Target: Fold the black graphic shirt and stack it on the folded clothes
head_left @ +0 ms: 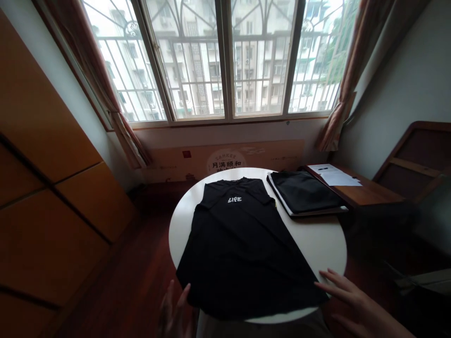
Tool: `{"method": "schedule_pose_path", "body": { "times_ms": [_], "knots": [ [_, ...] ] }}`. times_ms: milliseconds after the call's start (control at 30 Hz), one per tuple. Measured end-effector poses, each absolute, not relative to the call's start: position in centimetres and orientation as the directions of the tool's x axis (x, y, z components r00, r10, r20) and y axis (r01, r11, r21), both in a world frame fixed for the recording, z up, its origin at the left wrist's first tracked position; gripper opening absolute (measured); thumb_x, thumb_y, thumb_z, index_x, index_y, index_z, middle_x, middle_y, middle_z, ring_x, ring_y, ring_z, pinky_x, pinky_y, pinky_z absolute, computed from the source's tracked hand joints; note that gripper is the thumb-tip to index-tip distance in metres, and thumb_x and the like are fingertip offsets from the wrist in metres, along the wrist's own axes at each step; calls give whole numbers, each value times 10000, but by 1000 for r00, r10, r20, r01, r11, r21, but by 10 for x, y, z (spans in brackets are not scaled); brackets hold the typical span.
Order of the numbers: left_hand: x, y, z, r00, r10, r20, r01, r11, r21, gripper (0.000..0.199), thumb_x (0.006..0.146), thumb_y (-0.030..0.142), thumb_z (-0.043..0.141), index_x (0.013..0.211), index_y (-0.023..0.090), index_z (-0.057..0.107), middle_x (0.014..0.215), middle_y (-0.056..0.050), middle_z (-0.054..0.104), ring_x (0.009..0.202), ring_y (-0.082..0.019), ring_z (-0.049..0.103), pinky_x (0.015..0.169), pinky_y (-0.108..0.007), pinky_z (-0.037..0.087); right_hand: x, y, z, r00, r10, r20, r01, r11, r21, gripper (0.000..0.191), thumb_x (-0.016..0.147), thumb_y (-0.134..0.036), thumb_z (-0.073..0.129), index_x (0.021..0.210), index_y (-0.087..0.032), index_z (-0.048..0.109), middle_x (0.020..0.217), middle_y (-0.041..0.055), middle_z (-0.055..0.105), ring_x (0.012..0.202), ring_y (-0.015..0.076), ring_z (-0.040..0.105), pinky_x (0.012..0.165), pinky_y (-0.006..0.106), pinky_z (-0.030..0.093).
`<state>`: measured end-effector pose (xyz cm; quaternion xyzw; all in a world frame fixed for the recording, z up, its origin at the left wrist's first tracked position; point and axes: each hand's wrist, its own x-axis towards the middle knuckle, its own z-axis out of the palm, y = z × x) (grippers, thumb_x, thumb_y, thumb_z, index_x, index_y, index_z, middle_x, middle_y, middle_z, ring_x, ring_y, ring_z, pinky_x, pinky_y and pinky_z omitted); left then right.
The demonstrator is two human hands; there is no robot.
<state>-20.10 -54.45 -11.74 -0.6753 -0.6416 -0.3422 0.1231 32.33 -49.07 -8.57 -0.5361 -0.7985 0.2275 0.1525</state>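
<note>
Beside a window (197,61), the left hand (174,312) and right hand (355,303), both open, flanked a black shirt (243,244) at the near edge of the bench (317,244), seemingly spread and needing a grip on its hem (264,311) next.

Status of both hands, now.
Left hand: open, by the near left corner of the black shirt.
Right hand: open, fingertips at its near right corner.

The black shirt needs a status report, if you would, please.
Left hand open, right hand open, each by a near corner of the black shirt, contact unclear. Shirt spread flat, print up. Black pile alongside, on the white table.
</note>
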Motion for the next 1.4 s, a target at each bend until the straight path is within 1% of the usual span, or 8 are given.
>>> {"method": "schedule_pose_path", "body": {
  "times_ms": [100, 267, 433, 600, 733, 800, 1033, 1400],
  "knots": [
    [-200, -547, -138, -119, 855, 505, 940, -66, 334, 610, 964, 301, 545, 1555, 301, 393, 1709, -127, 169, 1496, -391, 346, 972, -498, 587, 311, -493, -90, -313, 939, 145, 805, 343, -484, 422, 903, -366, 618, 1312, -305, 703, 1470, 85, 586, 1390, 343, 510, 1139, 516, 453],
    [-197, -532, -133, -152, 795, 587, 917, -108, 384, 414, 1005, 270, 479, 1405, 279, 584, 1606, -119, 403, 1399, -318, 514, 925, -402, 619, 292, -493, -81, -194, 944, 268, 799, 311, -515, 315, 943, -411, 554, 1105, -285, 794, 1199, 97, 742, 1140, 313, 688, 997, 474, 569],
    [-201, -529, -116, -121, 710, 694, 924, -174, 339, 277, 991, 256, 504, 1172, 238, 712, 1396, -124, 597, 1253, -282, 640, 950, -402, 613, 271, -492, -70, -114, 965, 237, 795, 232, -560, 293, 938, -401, 537, 1077, -270, 759, 1137, 92, 715, 1053, 281, 688, 903, 410, 576],
    [-212, -543, -124, -15, 777, 629, 911, -250, 330, 412, 952, 220, 542, 1356, 283, 584, 1525, -126, 496, 1352, -306, 563, 898, -376, 635, 263, -491, -81, -74, 983, 168, 812, 157, -562, 311, 927, -409, 508, 1084, -268, 737, 1115, 84, 696, 1020, 264, 693, 848, 371, 579],
    [-209, -546, -142, -137, 839, 527, 884, -136, 446, 625, 965, 313, 554, 1553, 316, 343, 1666, -144, 285, 1422, -363, 477, 797, -385, 660, 264, -494, -87, -29, 988, 152, 808, 113, -578, 359, 926, -353, 453, 1153, -281, 722, 1150, 76, 701, 1038, 252, 696, 813, 347, 576],
    [-205, -541, -148, -213, 830, 515, 869, -80, 489, 620, 994, 293, 493, 1580, 322, 294, 1669, -144, 280, 1429, -360, 467, 775, -378, 658, 260, -497, -87, -13, 987, 162, 810, 106, -576, 376, 913, -330, 444, 1162, -278, 721, 1143, 75, 705, 1048, 251, 691, 823, 346, 569],
    [-217, -538, -137, -184, 756, 629, 823, -232, 519, 421, 983, 189, 442, 1320, 329, 652, 1523, -72, 498, 1319, -261, 593, 908, -344, 627, 244, -507, -76, 97, 962, 254, 809, 72, -583, 334, 885, -327, 436, 1035, -276, 730, 1086, 60, 717, 1006, 246, 692, 794, 341, 555],
    [-233, -557, -95, -335, 690, 642, 709, -264, 654, 300, 962, 307, 508, 1101, 315, 774, 1388, -18, 647, 1284, -220, 621, 1037, -299, 552, 264, -522, -65, 134, 948, 290, 717, 110, -689, 274, 915, -396, 484, 961, -255, 714, 1029, 62, 725, 935, 226, 717, 785, 287, 576]
  ]
}}
